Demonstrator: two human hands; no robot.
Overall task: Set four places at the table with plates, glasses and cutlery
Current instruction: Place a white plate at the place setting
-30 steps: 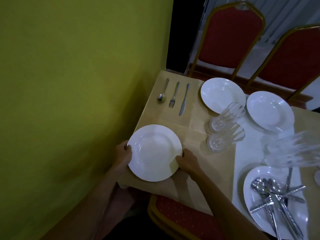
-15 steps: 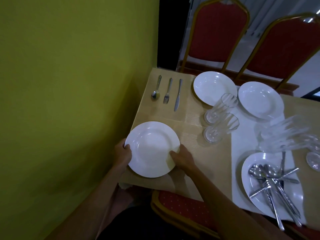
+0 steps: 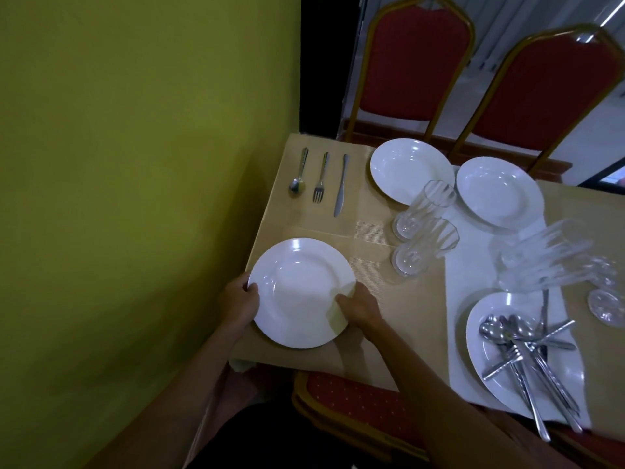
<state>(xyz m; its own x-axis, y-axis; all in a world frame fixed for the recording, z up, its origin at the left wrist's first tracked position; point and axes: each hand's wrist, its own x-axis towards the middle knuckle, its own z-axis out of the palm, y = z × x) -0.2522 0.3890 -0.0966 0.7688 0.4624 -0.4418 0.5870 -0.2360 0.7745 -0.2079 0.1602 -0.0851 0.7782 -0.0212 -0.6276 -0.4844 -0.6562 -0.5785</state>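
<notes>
A white plate (image 3: pixel 301 289) lies at the near left corner of the tan table (image 3: pixel 416 306). My left hand (image 3: pixel 239 301) grips its left rim and my right hand (image 3: pixel 358 304) holds its right rim. A spoon (image 3: pixel 298 176), a fork (image 3: pixel 320 177) and a knife (image 3: pixel 341 186) lie side by side at the far left. Two more white plates (image 3: pixel 406 167) (image 3: pixel 499 191) sit at the far side. Two clear glasses (image 3: pixel 422 211) (image 3: pixel 422 248) stand in the middle. A fourth plate (image 3: pixel 487 374) at the near right carries a heap of cutlery (image 3: pixel 527 353).
More clear glasses (image 3: pixel 548 262) are clustered at the right, one (image 3: pixel 607 304) near the frame edge. Two red chairs (image 3: pixel 416 62) (image 3: pixel 548 86) stand behind the far edge, another red chair seat (image 3: pixel 358 401) below the near edge. A yellow-green wall (image 3: pixel 135 198) runs close along the left.
My right hand has slid along the plate's rim toward its near right side. The plate has stayed at the near left corner, and the view has shifted slightly.
</notes>
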